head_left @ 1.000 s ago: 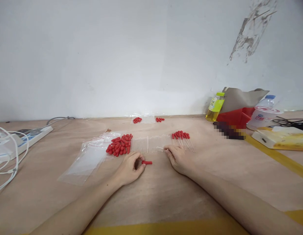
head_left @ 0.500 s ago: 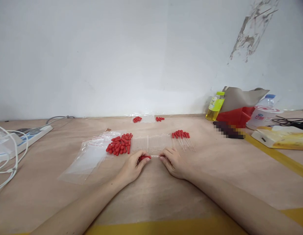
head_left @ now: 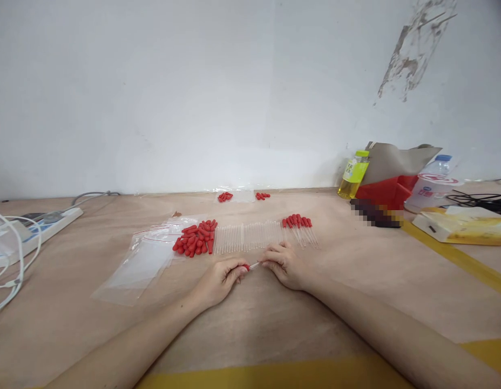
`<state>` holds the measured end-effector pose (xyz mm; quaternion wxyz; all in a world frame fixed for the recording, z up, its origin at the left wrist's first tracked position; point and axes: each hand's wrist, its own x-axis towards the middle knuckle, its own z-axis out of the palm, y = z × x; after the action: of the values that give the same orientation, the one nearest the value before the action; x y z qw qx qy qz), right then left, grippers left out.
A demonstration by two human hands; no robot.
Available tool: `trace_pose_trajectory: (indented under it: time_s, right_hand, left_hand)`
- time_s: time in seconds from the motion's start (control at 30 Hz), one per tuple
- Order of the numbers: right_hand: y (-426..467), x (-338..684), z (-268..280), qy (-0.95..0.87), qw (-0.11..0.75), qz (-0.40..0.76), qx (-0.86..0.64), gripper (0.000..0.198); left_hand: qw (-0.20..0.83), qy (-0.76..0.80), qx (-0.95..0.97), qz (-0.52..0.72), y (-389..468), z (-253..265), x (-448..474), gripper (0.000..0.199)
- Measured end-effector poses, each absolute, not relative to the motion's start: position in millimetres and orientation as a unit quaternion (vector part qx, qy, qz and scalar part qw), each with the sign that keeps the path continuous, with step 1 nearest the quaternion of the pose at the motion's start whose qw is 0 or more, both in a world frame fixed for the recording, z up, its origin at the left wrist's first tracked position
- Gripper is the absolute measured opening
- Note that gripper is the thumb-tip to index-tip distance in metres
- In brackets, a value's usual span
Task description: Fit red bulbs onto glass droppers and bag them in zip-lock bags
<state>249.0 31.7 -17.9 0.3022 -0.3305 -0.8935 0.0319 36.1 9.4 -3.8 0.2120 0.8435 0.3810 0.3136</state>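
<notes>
My left hand (head_left: 223,280) is closed on a red rubber bulb (head_left: 246,267), mostly hidden by the fingers. A thin clear glass dropper tube (head_left: 254,265) runs from the bulb's end to my right hand (head_left: 285,266), whose fingertips pinch it. The tube slants slightly up to the right. Just beyond the hands lies a row of clear glass tubes (head_left: 248,236). A heap of loose red bulbs (head_left: 196,237) is at the row's left end. Several tubes fitted with red bulbs (head_left: 298,221) lie at its right end.
Clear zip bags (head_left: 133,265) lie at left, near a power strip (head_left: 52,229) with white cables. Small bags of red bulbs (head_left: 225,197) rest by the wall. At right stand a yellow drink bottle (head_left: 353,175), a red and grey bag (head_left: 388,189) and a tissue pack (head_left: 461,227).
The tube has gone from level to tilted, its right end higher. My left hand has turned and sunk slightly, and less of the bulb shows. The whole view has shifted a little.
</notes>
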Motion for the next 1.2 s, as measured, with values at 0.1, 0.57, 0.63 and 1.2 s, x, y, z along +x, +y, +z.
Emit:
trace_pose_trajectory:
  time_s: [0.1,0.57,0.63,1.2]
  right_hand:
    - [32,250,-18,-0.894,0.300,-0.008,-0.334,0.020]
    - [19,240,-8,-0.894,0.277,0.030,-0.352,0.024]
    - [20,237,-13,-0.885,0.278,0.057,-0.369,0.026]
    - [36,265,6,-0.814,0.284,0.005,-0.507,0.020]
  left_hand:
    - [0.195,0.394,0.845,0.306,8,-3,37,0.022]
    - [0.117,0.365,0.875,0.297,10,-9,35,0.020]
    - [0.107,0.356,0.882,0.290,10,-10,34,0.021]
    - [0.096,0.409,0.851,0.315,21,-12,33,0.031]
